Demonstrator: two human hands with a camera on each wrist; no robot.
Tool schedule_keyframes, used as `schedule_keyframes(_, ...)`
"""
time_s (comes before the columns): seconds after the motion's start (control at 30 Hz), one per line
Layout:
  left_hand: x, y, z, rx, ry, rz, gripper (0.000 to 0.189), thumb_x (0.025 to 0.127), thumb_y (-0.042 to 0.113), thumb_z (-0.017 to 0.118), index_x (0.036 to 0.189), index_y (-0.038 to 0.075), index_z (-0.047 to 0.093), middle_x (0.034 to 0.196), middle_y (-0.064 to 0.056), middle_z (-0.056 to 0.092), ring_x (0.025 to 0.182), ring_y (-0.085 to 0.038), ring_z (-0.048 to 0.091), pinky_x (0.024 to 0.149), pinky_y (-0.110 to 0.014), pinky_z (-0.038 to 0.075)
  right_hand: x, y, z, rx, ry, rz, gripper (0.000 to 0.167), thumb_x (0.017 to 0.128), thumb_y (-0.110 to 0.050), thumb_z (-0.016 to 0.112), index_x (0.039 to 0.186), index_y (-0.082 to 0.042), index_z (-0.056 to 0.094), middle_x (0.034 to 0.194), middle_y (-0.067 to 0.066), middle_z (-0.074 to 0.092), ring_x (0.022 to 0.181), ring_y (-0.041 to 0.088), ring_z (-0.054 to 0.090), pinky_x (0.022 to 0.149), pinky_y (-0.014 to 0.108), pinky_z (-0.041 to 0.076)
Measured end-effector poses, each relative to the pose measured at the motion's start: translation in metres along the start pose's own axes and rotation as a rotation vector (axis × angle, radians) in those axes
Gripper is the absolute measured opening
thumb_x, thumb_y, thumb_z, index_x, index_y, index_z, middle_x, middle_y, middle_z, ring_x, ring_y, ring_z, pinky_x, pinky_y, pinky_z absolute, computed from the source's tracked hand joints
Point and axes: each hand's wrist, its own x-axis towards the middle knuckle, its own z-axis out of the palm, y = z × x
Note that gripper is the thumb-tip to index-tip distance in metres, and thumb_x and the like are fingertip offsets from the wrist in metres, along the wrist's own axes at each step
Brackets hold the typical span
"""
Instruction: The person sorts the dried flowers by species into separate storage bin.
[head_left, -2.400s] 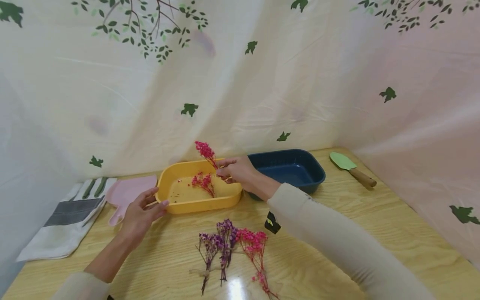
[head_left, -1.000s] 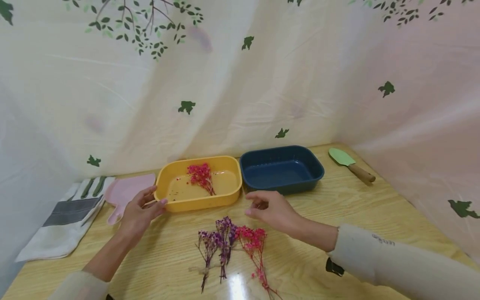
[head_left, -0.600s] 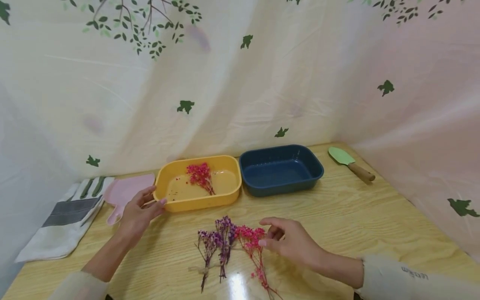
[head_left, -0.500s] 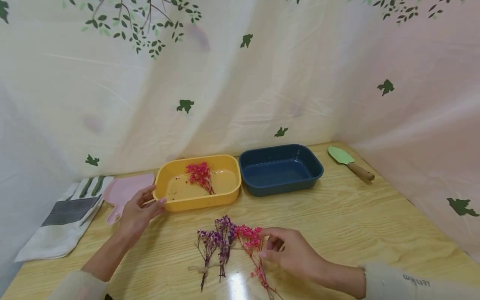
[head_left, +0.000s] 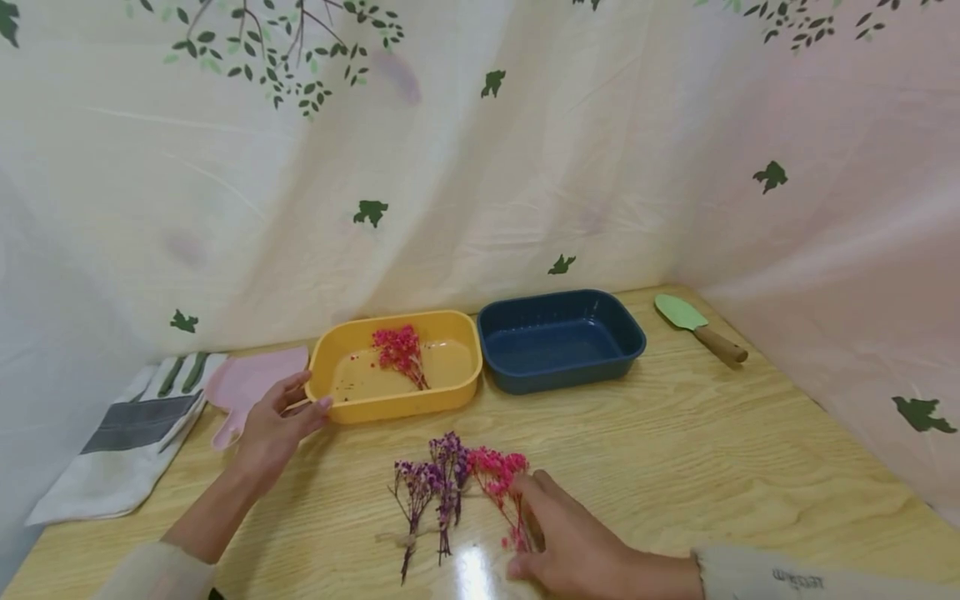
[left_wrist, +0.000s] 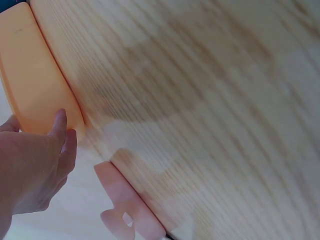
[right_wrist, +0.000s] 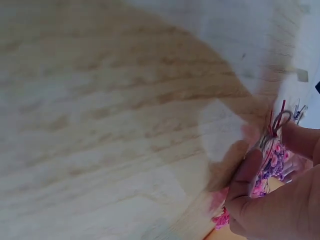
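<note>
Wood-grain tabletop (head_left: pixel 712 467): right of purple bunches (head_left: pixel 450 462), we're pinching the pink dried-flower bunch (head_left: pixel 495 470) low with our right hand (head_left: pixel 573 546); it's pointing far-left; our left hand (head_left: pixel 273 429), fingers loose, is touching the yellow tray (head_left: pixel 405 406).

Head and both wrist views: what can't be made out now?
Head view: lower stems of the pink bunch, hidden by the right hand.
Head view: sleeve lettering, too small and blurred to read.
Right wrist view: flowers, partly covered by the fingers.
Left wrist view: inside of the yellow tray, hidden by its wall.
</note>
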Motion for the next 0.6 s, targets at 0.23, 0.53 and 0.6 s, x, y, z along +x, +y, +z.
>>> schedule_keyframes(0.23,-0.001,0.001,-0.001,-0.006,0.000,0.014,0.077,0.092,0.026,0.065,0.152,0.005,0.022,0.144,-0.024,0.034,0.105,-0.005,0.055,0.088,-0.025,0.053,-0.001,0.002,0.002,-0.119,0.105,-0.122,0.064,0.087,-0.009,0.070,0.141,0.000,0.038,0.135,0.014,0.048,0.119,0.027,0.051,0.097,0.045,0.048)
schedule_keyframes(0.53,0.000,0.001,-0.001,0.006,-0.006,0.007,0.077,0.093,0.027,0.065,0.152,0.006,0.021,0.144,-0.025,0.034,0.111,-0.012,0.054,0.089,-0.026,0.052,0.007,0.005,-0.013,0.087,0.121,-0.077,0.063,0.082,0.010,0.063,0.140,0.004,0.040,0.090,0.005,0.060,0.075,0.013,0.057,0.064,0.024,0.050)
schedule_keyframes(0.6,-0.001,0.001,-0.001,0.003,-0.010,0.008,0.077,0.093,0.027,0.065,0.152,0.005,0.021,0.144,-0.025,0.034,0.111,-0.012,0.054,0.090,-0.026,0.052,0.010,0.007,-0.017,0.156,0.132,-0.070,0.061,0.080,0.012,0.064,0.137,0.005,0.044,0.084,0.001,0.056,0.068,0.010,0.051,0.057,0.021,0.045)
